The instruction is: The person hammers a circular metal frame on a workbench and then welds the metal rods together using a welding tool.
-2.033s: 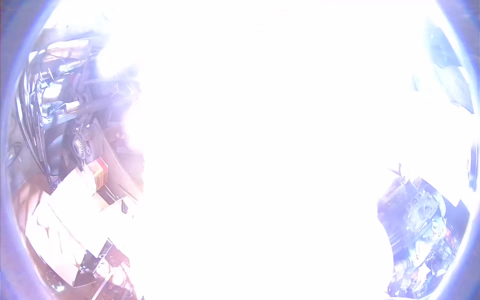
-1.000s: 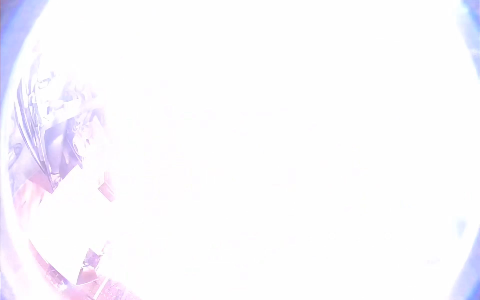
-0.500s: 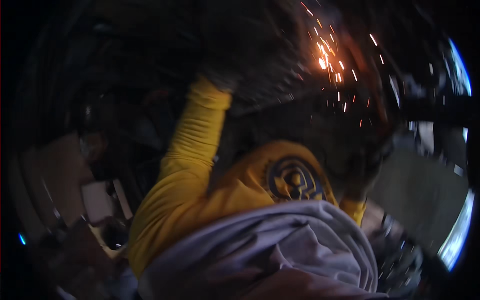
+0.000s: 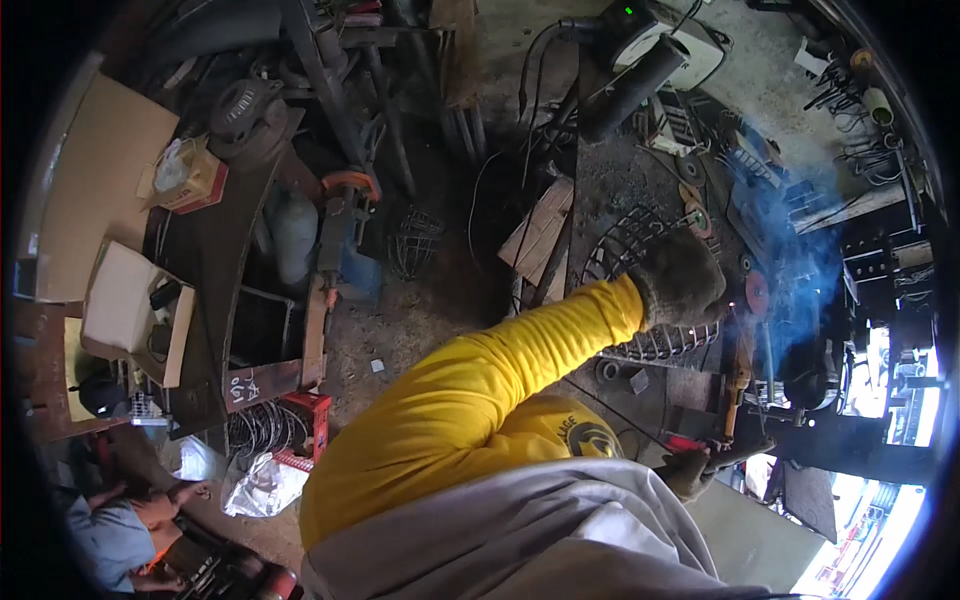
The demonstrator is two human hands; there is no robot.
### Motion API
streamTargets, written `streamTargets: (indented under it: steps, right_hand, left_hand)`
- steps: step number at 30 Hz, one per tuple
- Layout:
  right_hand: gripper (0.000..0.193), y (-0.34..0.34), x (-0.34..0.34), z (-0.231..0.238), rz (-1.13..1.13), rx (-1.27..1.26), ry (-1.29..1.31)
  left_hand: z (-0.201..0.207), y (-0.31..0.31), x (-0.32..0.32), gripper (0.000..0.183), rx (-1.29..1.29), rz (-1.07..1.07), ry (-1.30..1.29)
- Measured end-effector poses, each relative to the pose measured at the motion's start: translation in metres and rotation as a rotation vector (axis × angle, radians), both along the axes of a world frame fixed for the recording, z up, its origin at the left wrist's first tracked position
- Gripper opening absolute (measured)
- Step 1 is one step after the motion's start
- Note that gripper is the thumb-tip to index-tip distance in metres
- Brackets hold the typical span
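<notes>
Far left of my hands: cardboard boxes (image 4: 130, 310) on a dark bench; a seated person (image 4: 110, 520) at the lower edge, well apart from me.
Floor gap: bare dirt floor (image 4: 420, 300) left of my yellow sleeve, hemmed by scrap metal.
Left hand (image 4: 678, 280): gloved, pressed flat on the wire basket (image 4: 650, 340), fingers curled over its top; how tightly it is closed I cannot tell.
Wire basket: under and just beyond my left hand, on the steel worktable (image 4: 620, 180).
Right hand (image 4: 700, 468): gloved, closed round the electrode holder (image 4: 735, 395), below the basket.
Smoke (image 4: 790, 260): blue, right of the left hand, veiling the clutter there.
Hidden: the weld point is too small to read.
</notes>
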State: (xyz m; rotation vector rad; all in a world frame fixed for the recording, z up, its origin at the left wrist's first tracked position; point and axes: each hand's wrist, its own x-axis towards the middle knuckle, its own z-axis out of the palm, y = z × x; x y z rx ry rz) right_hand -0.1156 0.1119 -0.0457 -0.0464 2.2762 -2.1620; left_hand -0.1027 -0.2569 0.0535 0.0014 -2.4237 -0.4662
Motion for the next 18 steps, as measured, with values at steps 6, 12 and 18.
streamTargets:
  steps: [6,12,18]
  right_hand:
    - [0.036,-0.036,0.020,0.013,0.013,-0.016,0.016]
    - [0.029,-0.032,0.047,0.014,-0.033,-0.111,-0.005]
    - [0.046,-0.008,0.048,-0.010,-0.036,-0.151,-0.082]
  left_hand:
    - [0.000,-0.004,0.005,0.038,-0.078,0.071,0.043]
    - [0.003,0.003,-0.015,0.046,0.032,-0.071,0.011]
    - [-0.014,-0.025,-0.015,0.046,-0.045,-0.043,-0.010]
